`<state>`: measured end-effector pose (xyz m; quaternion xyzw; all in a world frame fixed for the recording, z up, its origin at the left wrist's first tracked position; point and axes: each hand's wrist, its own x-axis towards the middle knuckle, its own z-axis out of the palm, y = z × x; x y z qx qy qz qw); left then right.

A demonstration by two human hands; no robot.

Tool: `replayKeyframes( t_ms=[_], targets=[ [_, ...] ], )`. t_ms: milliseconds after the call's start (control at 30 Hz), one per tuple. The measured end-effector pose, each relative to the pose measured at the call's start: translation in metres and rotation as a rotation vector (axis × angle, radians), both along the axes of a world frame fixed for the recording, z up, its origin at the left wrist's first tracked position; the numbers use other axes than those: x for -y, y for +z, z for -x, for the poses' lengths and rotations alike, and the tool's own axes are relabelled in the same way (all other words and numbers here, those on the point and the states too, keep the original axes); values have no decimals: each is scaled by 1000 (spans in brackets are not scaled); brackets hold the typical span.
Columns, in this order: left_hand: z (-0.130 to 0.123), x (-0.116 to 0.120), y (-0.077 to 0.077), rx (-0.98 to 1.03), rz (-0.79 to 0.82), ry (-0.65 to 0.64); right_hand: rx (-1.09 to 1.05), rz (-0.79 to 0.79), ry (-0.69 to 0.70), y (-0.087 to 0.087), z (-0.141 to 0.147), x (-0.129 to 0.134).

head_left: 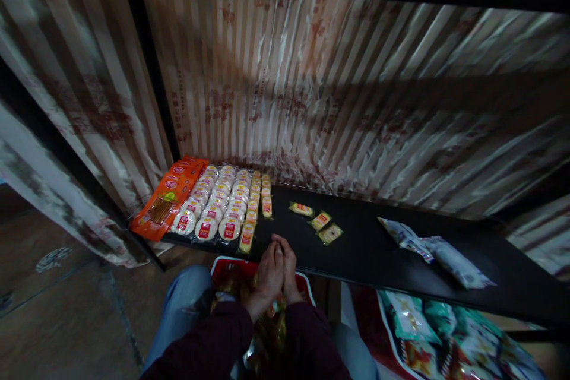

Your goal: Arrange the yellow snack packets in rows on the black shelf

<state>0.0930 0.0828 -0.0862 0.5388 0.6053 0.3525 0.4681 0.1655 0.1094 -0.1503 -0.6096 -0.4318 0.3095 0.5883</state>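
- We seem to be in a shop or its storeroom.
- We see wrapped snacks (207, 228) in rows at the left end of a black shelf (365, 261).
- Below its front edge, we see baskets (373, 317) of more packets (409, 316).

Red labels (206, 230) on round white packets (230, 236), curtain lettering (179, 104): all illegibly small.

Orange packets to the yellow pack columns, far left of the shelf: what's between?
Three side-by-side columns of round white packs, as the head view shows.
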Motion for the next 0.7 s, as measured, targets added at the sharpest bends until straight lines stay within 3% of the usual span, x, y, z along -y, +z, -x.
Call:
replayKeyframes(
  t_ms=[267,467,567,700],
  targets=[
    [20,39,-3,-29,-118,-102,12,-52,-8,6,13,44],
    [34,67,-11,-110,-63,-187,156,-23,88,-4,20,73],
    [40,75,-24,-206,11,-228,213,107,137,-13,24,86],
    [51,80,-52,-357,13,-283,333,250,123,-29,29,103]
  ],
)
